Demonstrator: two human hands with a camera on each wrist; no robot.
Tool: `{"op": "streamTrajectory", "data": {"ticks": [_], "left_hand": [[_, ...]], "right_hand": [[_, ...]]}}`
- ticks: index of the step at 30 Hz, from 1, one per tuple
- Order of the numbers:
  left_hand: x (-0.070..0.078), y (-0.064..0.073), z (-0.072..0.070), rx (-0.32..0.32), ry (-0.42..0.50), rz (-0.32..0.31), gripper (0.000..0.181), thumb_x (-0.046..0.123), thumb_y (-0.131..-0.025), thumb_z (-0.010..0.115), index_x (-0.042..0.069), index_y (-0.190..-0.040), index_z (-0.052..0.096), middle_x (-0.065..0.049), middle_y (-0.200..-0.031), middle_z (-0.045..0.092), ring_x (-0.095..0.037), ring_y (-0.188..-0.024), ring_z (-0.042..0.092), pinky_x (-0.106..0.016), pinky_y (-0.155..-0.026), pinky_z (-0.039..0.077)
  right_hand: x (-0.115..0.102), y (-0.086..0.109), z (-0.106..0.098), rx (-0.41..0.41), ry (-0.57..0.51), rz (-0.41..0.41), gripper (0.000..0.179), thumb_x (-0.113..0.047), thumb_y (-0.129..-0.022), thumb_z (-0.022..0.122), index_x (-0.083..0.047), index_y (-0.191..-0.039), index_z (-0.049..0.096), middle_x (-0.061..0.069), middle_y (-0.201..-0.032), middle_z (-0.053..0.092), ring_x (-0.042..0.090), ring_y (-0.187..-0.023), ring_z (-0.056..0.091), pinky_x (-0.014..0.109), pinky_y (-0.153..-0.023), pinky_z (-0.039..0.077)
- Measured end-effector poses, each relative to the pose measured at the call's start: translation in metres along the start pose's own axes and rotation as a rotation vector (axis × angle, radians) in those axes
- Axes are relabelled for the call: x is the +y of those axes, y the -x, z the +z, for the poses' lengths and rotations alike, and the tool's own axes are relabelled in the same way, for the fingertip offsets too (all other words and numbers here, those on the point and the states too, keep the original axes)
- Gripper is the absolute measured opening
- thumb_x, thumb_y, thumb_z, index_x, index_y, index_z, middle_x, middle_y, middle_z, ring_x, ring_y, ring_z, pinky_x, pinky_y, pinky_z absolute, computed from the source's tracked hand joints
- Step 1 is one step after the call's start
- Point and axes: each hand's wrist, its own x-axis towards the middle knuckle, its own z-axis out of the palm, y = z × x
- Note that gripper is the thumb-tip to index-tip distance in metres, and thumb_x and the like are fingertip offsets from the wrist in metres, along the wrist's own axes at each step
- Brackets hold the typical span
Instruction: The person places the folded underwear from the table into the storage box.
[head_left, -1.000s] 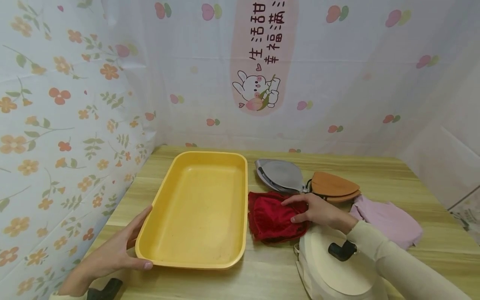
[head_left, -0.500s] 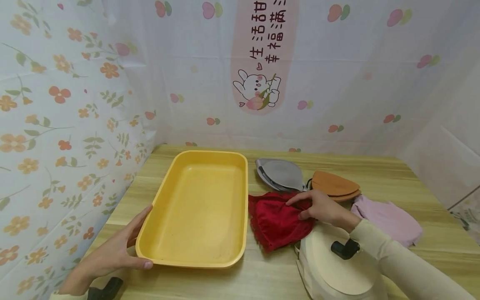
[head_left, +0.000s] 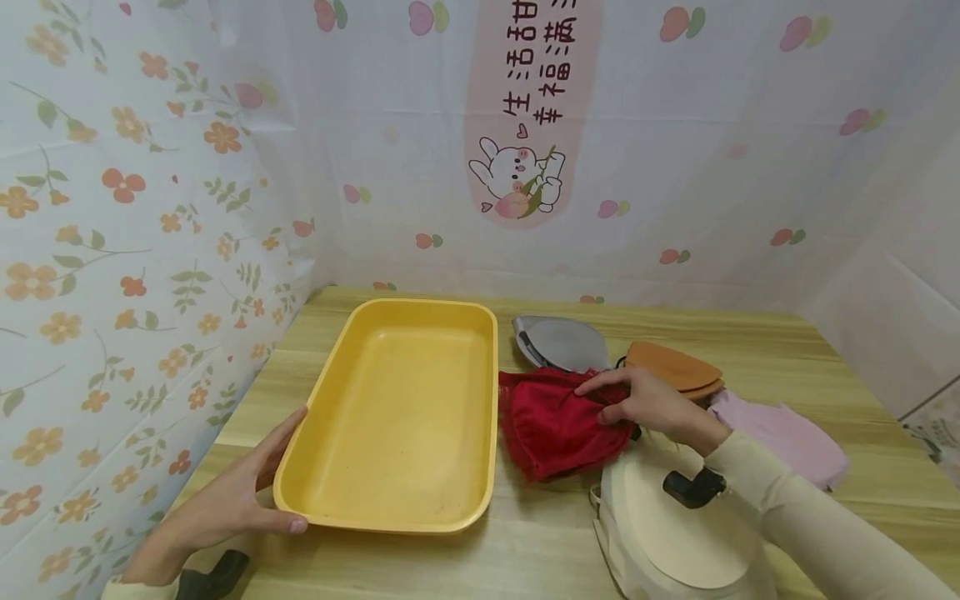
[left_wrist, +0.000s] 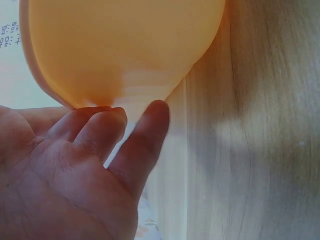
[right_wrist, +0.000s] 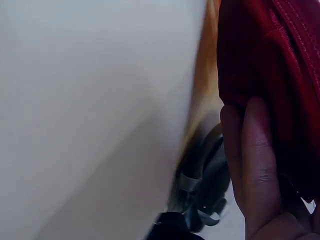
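Observation:
My right hand (head_left: 660, 408) pinches the right side of a dark red bra (head_left: 558, 425) with satin cloth and frilled edges. In the head view the bra spreads beside the tray's right wall and overlaps the front of a folded grey bra (head_left: 566, 343). The right wrist view shows the red cloth (right_wrist: 270, 55) hanging against the fingers (right_wrist: 257, 150). At the near left corner of an empty yellow tray (head_left: 397, 408), my left hand (head_left: 225, 504) holds the outside, fingers along the left wall and thumb at the front. The left wrist view shows both at the tray's corner (left_wrist: 115, 55).
Right of the red bra lie a folded orange-brown bra (head_left: 671, 367) and a crumpled pink cloth (head_left: 776, 437). A large cream cup-shaped garment (head_left: 682, 542) sits under the right forearm. A patterned curtain (head_left: 375, 167) stands behind the wooden table (head_left: 525, 542).
The red bra has shifted slightly right and away, its near tip dipping toward me and then rising, and it covers more of the grey bra. The left hand and tray stay put.

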Motion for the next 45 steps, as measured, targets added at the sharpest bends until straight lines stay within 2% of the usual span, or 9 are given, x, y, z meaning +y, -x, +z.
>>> {"op": "streamTrajectory", "data": {"ticks": [6, 13, 18, 22, 24, 28, 31, 35, 45], "left_hand": [[0.000, 0.000, 0.001, -0.002, 0.002, 0.002, 0.119, 0.003, -0.079, 0.082, 0.017, -0.164, -0.001, -0.038, -0.161, 0.012, 0.011, -0.129, 0.046, -0.013, -0.095, 0.047], [0.000, 0.000, 0.000, 0.000, 0.007, 0.004, 0.120, 0.003, -0.078, 0.082, 0.016, -0.163, -0.001, -0.038, -0.161, 0.012, 0.011, -0.129, 0.046, -0.012, -0.096, 0.047], [0.001, 0.000, -0.001, -0.001, 0.009, 0.007, 0.120, 0.002, -0.078, 0.082, 0.015, -0.163, -0.001, -0.038, -0.162, 0.009, 0.012, -0.130, 0.045, -0.012, -0.096, 0.046], [0.000, 0.001, 0.000, -0.004, 0.024, 0.006, 0.120, 0.002, -0.079, 0.081, 0.014, -0.163, -0.002, -0.040, -0.159, 0.015, 0.008, -0.128, 0.049, -0.013, -0.095, 0.048], [-0.001, 0.001, 0.000, -0.006, 0.035, 0.003, 0.119, 0.001, -0.079, 0.081, 0.013, -0.163, -0.002, -0.042, -0.158, 0.018, 0.006, -0.126, 0.052, -0.015, -0.094, 0.050], [-0.001, 0.000, 0.001, -0.004, 0.042, -0.006, 0.119, 0.001, -0.079, 0.081, 0.011, -0.163, -0.002, -0.042, -0.156, 0.021, 0.003, -0.124, 0.055, -0.016, -0.093, 0.051], [0.000, 0.000, 0.001, 0.000, 0.045, -0.009, 0.119, 0.001, -0.078, 0.082, 0.011, -0.163, -0.002, -0.042, -0.157, 0.020, 0.003, -0.124, 0.055, -0.016, -0.093, 0.051], [0.001, -0.001, 0.001, 0.002, 0.045, -0.009, 0.120, 0.001, -0.078, 0.082, 0.011, -0.163, -0.001, -0.041, -0.157, 0.020, 0.004, -0.125, 0.054, -0.016, -0.094, 0.051], [0.003, -0.001, 0.001, -0.004, 0.061, -0.007, 0.119, 0.001, -0.078, 0.081, 0.009, -0.163, -0.002, -0.041, -0.159, 0.016, 0.006, -0.126, 0.052, -0.014, -0.094, 0.050]], "right_hand": [[-0.006, 0.003, -0.006, -0.003, 0.019, -0.043, 0.042, -0.003, -0.078, 0.076, -0.011, -0.120, 0.074, 0.020, -0.140, 0.060, 0.037, -0.131, 0.047, 0.022, -0.077, 0.049], [-0.010, 0.007, -0.017, 0.024, 0.022, -0.025, 0.042, -0.003, -0.079, 0.075, -0.012, -0.120, 0.074, 0.019, -0.141, 0.059, 0.033, -0.126, 0.051, 0.023, -0.073, 0.051], [-0.016, 0.009, -0.023, 0.051, 0.069, -0.009, 0.042, -0.005, -0.080, 0.073, -0.017, -0.120, 0.074, 0.016, -0.140, 0.059, 0.032, -0.125, 0.052, 0.024, -0.078, 0.051], [-0.023, 0.009, -0.028, 0.041, 0.053, -0.010, 0.042, -0.006, -0.082, 0.072, -0.015, -0.124, 0.072, 0.017, -0.143, 0.057, 0.034, -0.130, 0.050, 0.024, -0.081, 0.052], [-0.026, 0.008, -0.031, 0.035, 0.041, -0.009, 0.043, -0.006, -0.083, 0.072, -0.014, -0.125, 0.072, 0.018, -0.145, 0.056, 0.033, -0.128, 0.052, 0.023, -0.079, 0.053], [-0.032, 0.007, -0.034, 0.028, 0.020, -0.012, 0.044, -0.006, -0.084, 0.073, -0.010, -0.128, 0.070, 0.021, -0.147, 0.053, 0.024, -0.112, 0.059, 0.024, -0.074, 0.054], [-0.036, 0.007, -0.037, 0.024, -0.050, -0.014, 0.045, -0.004, -0.085, 0.071, -0.006, -0.130, 0.067, 0.023, -0.148, 0.050, 0.019, -0.100, 0.063, 0.025, -0.072, 0.056], [-0.043, 0.005, -0.041, 0.032, -0.130, -0.020, 0.046, -0.001, -0.087, 0.070, -0.003, -0.132, 0.064, 0.023, -0.148, 0.047, 0.016, -0.097, 0.065, 0.027, -0.074, 0.058], [-0.071, -0.009, -0.048, 0.059, -0.177, -0.036, 0.045, -0.002, -0.088, 0.069, -0.001, -0.133, 0.063, 0.019, -0.150, 0.047, 0.012, -0.094, 0.066, 0.025, -0.074, 0.058]]}}
